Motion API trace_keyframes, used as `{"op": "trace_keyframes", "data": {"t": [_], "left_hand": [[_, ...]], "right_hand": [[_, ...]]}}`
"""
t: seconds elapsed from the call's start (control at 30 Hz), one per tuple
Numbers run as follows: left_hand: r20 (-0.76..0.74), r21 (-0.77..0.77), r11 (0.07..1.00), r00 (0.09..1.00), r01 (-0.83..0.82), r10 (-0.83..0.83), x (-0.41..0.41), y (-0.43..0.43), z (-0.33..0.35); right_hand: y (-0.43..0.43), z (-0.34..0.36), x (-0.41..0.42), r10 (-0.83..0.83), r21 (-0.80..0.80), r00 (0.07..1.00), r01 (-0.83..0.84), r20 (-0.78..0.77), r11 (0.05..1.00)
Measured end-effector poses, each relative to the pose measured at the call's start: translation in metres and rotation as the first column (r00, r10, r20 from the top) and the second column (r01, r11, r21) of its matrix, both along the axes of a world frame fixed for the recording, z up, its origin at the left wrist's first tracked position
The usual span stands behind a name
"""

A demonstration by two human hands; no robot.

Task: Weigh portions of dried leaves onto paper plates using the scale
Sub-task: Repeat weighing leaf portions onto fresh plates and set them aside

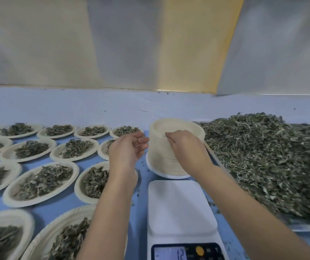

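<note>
Head view: a tall stack of cream-coloured round paper plates (pixel 161 158) stands on the light blue table surface (pixel 94 107), just beyond the white rectangular digital scale (pixel 180 207).

1. Right hand (pixel 184 145): positioned over the near side of the stack. The fingers are curled and the fingertips (pixel 167 135) pinch the near rim of the top plate (pixel 171 125).
2. Left hand (pixel 127 149): beside the stack on its left. The fingers are relaxed and slightly bent, and the hand is released. Contact with the stack cannot be determined.
3. Scale: the lit display panel (pixel 171 253) at the near edge reads "12".
4. Bulk supply: a large heap of loose dried green leaves (pixel 263 162) lies to the right of the stack and the scale, on a flat grey tray (pixel 300 229).
5. Filled portions: rows of cream paper plates holding dried leaves (pixel 43 181) cover the table to the left of the scale, set close together. The nearest of these are blurred.
</note>
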State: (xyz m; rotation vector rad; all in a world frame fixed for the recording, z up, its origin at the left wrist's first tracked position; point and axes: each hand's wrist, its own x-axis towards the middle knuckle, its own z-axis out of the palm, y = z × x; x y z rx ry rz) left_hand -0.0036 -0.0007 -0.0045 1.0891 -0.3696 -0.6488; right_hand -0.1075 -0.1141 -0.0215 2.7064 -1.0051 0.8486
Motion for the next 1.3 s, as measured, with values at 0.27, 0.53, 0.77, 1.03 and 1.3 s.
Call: {"op": "trace_keyframes", "data": {"t": [0.27, 0.53, 0.77, 1.03, 1.3], "left_hand": [[0.046, -0.009, 0.999, 0.998, 0.036, -0.035, -0.008, -0.001, -0.005], [0.057, 0.022, 0.996, 0.995, 0.082, -0.083, -0.015, -0.007, -0.008], [0.162, 0.001, 0.999, 0.986, 0.044, -0.043, -0.023, -0.009, -0.01], [0.307, 0.077, 0.995, 0.951, -0.068, 0.041, -0.016, 0.004, -0.006], [0.554, 0.302, 0.95, 0.797, 0.079, -0.242, -0.027, 0.027, 0.003]], "right_hand": [[-0.001, 0.001, 0.0, 0.052, 0.014, 0.999, -0.052, -0.003, 0.999], [0.01, 0.002, -0.001, 0.138, -0.081, 0.983, -0.128, 0.123, 0.988], [0.039, -0.005, -0.006, 0.385, -0.322, 0.896, -0.306, 0.22, 0.896], [0.058, -0.005, -0.023, 0.327, -0.172, 0.852, -0.279, 0.409, 0.945], [0.038, 0.014, -0.074, -0.275, 0.428, 0.646, -0.088, 0.712, 0.899]]}}
